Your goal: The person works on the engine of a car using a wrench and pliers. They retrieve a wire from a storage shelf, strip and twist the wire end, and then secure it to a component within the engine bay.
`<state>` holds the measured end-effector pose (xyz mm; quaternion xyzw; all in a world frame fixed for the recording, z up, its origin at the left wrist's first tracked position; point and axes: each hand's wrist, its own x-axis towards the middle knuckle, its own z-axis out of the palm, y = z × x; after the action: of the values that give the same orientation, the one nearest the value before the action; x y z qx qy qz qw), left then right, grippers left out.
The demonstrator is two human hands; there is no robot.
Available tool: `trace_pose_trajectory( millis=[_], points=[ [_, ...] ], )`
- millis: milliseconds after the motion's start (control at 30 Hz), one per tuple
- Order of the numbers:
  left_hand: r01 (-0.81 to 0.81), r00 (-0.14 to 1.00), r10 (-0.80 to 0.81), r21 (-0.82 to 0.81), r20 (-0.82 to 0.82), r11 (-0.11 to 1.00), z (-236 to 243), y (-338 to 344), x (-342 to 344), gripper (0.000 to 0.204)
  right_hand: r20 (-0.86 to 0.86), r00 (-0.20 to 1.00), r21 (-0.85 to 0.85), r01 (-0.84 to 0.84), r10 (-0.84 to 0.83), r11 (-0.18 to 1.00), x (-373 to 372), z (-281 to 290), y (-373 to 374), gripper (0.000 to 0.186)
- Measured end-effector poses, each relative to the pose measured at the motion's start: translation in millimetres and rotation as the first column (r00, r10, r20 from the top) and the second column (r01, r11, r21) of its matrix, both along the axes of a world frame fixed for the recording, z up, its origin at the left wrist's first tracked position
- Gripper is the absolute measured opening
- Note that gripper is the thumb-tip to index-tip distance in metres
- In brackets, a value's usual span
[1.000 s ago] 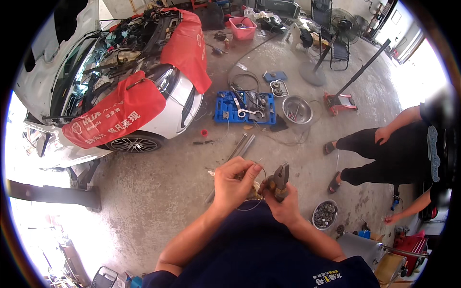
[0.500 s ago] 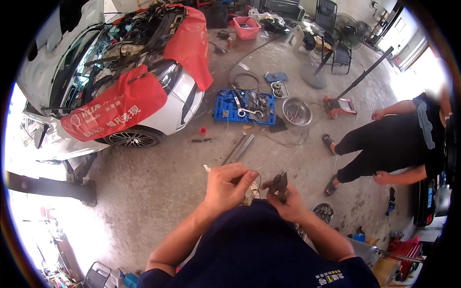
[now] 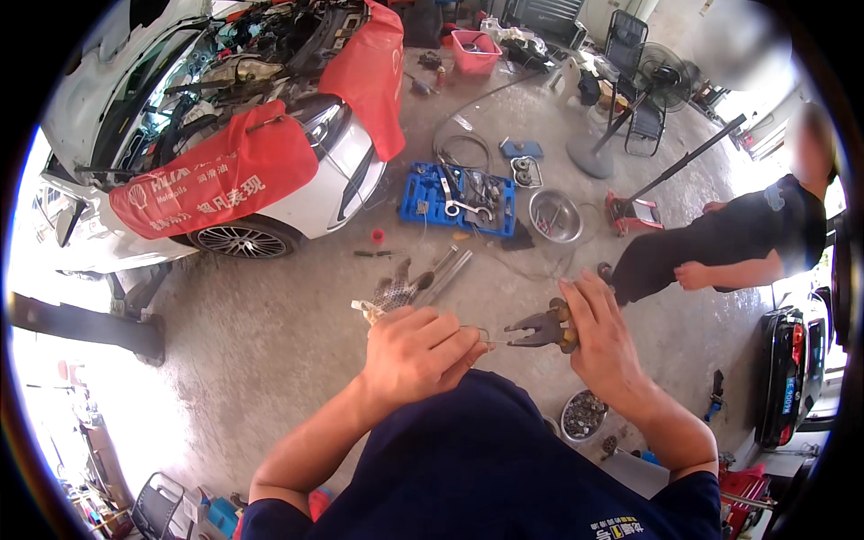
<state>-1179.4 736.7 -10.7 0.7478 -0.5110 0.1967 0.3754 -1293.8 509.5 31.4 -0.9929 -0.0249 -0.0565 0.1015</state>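
My left hand (image 3: 416, 355) is closed around a thin bent wire (image 3: 493, 342), which sticks out to the right from my fingers. Pliers (image 3: 544, 328) are in the grasp of my right hand (image 3: 598, 337); their jaws, slightly apart, point left at the wire. Just beyond my left hand, a patterned work glove (image 3: 396, 290) is seen against the concrete floor.
A white car (image 3: 346, 184) with red covers stands left, beside a lift arm (image 3: 90, 328). Ahead lie a blue tool case (image 3: 427, 216), a steel bowl (image 3: 556, 216) and metal tubes (image 3: 448, 274). A floor jack (image 3: 634, 216), fan (image 3: 661, 76) and another person (image 3: 747, 243) are right.
My right hand has moved right and up, turning the pliers sideways toward the wire. The other person has shifted farther back, and the glove has come into sight beyond my left hand.
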Motion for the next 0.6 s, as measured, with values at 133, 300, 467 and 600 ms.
trace_pose_trajectory(
  millis=[133,300,467,600],
  points=[
    [-0.015,1.0,0.014,0.04,0.019,0.999,3,5,-3,0.016,0.056,0.997,-0.136,-0.052,0.06,0.989,1,10,6,0.064],
    [-0.038,0.999,0.037,0.072,0.017,0.997,1,5,-4,0.016,0.078,0.996,-0.17,-0.036,0.05,0.985,1,13,14,0.06],
    [-0.08,0.996,0.079,0.04,0.042,0.996,-5,3,-5,0.016,0.084,0.996,-0.233,0.016,0.004,0.972,0,10,21,0.056],
    [-0.101,0.994,0.099,0.038,0.053,0.994,-9,2,-3,0.015,0.09,0.995,-0.252,0.056,-0.034,0.966,-1,9,25,0.052]
  ],
)
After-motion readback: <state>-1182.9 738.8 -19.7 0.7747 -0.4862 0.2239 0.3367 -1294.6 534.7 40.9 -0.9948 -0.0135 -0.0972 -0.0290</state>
